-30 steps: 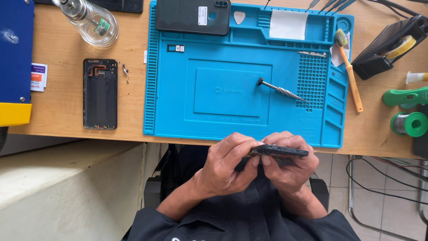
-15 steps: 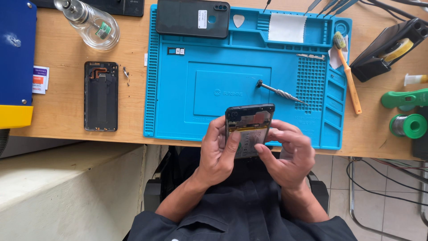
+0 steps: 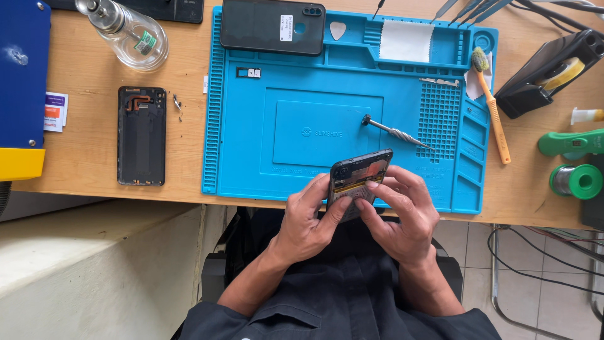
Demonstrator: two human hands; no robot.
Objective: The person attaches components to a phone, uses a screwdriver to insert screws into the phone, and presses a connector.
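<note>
My wooden surface (image 3: 189,182) runs across the far side, lit by even light. Near right, pale floor tiles (image 3: 566,296) show beneath it, crossed by dark cables (image 3: 541,261).

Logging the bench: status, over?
Left hand and right hand both grip the opened phone, back cover off. Held above blue mat edge. Screwdriver lies clear.

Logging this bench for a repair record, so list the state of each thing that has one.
Opened phone: back cover off, insides showing, held in both hands.
Left hand: gripping the phone's left edge.
Right hand: fingers on its right side.
Screwdriver: lying loose on blue mat.
Black back cover: lying inside-up on the desk.
</note>
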